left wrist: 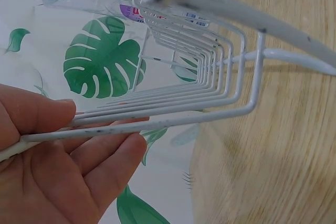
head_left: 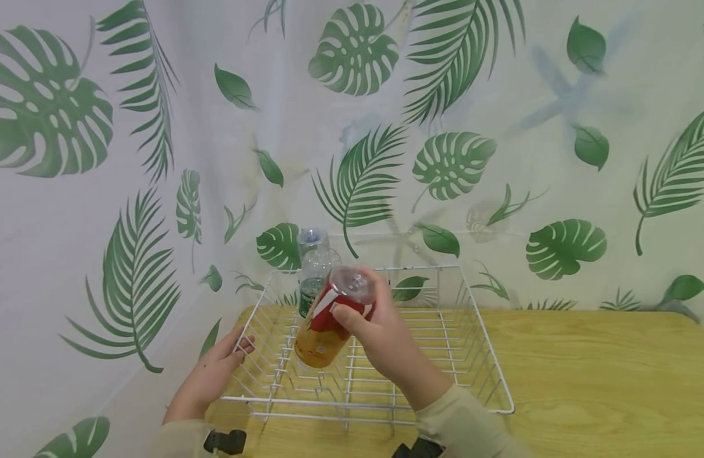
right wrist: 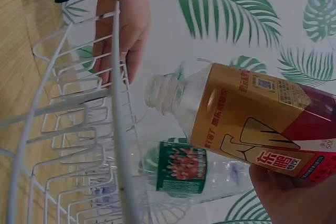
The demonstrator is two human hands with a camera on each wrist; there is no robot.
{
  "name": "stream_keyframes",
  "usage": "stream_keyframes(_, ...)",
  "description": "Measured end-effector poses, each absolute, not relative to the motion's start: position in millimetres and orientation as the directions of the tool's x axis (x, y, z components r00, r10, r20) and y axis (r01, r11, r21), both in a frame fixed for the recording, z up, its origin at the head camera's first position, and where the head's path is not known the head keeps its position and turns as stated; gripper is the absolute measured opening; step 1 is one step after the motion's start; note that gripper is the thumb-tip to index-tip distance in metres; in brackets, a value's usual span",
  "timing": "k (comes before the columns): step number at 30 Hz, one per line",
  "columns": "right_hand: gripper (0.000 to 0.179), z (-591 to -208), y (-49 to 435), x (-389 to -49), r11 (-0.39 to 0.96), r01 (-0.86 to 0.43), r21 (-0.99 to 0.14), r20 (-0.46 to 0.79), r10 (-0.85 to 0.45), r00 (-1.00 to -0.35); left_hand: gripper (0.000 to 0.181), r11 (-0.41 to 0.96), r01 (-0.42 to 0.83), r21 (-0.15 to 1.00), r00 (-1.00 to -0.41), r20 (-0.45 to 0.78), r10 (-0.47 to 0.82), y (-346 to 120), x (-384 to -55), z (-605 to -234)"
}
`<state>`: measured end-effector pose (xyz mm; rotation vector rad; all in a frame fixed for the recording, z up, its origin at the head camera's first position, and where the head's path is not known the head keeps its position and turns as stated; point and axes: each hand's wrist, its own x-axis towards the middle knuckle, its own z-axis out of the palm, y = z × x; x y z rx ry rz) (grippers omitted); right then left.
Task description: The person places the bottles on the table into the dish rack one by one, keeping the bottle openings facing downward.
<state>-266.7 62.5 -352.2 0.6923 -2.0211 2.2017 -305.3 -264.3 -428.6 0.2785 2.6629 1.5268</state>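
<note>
My right hand [head_left: 380,337] grips a plastic bottle [head_left: 331,327] with a red and gold label, tilted above a white wire rack [head_left: 426,420]. Its clear base faces up in the head view, and its capless neck [right wrist: 163,95] points toward the rack in the right wrist view. Behind it, a clear bottle with a green label [right wrist: 182,169] stands in the rack. My left hand [head_left: 217,366] holds the rack's left side; the left wrist view shows the thumb [left wrist: 44,111] over a wire and the fingers [left wrist: 107,166] beneath.
Another clear bottle [head_left: 311,240] stands at the rack's back left; a purple label [left wrist: 131,13] shows through the wires in the left wrist view. The rack sits on a wood-grain table [head_left: 609,381]. A leaf-patterned sheet [head_left: 500,159] hangs behind and on the left.
</note>
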Motion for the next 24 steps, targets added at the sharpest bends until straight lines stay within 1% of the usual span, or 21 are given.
stream_keyframes(4, 0.073, -362, 43, -277, -0.011, -0.339, -0.941, 0.331, -0.259, -0.908, 0.056, 0.498, 0.119, 0.859, -0.983, 0.031, 0.18, -264, -304, -429)
stream_keyframes(7, 0.076, -371, 34, -283, 0.05, -0.327, -0.944, 0.302, -0.268, -0.915, 0.056, 0.491, 0.103, 0.865, -0.984, 0.018, 0.175, -264, -304, -430)
stream_keyframes(11, 0.078, -379, 26, -288, 0.08, -0.302, -0.95, 0.271, -0.271, -0.924, 0.056, 0.491, 0.106, 0.865, -0.983, 0.019, 0.18, -263, -304, -430)
stream_keyframes(16, 0.079, -383, 16, -294, 0.117, -0.285, -0.951, 0.244, -0.282, -0.928, 0.055, 0.512, 0.142, 0.847, -0.981, 0.05, 0.19, -262, -306, -429)
stream_keyframes(20, 0.08, -385, 7, -295, 0.12, -0.272, -0.955, 0.228, -0.293, -0.929, 0.055, 0.518, 0.153, 0.842, -0.98, 0.061, 0.189, -262, -305, -429)
stream_keyframes(24, 0.081, -384, 2, -296, 0.151, -0.268, -0.952, 0.223, -0.26, -0.939, 0.055, 0.521, 0.162, 0.838, -0.98, 0.072, 0.188, -261, -304, -428)
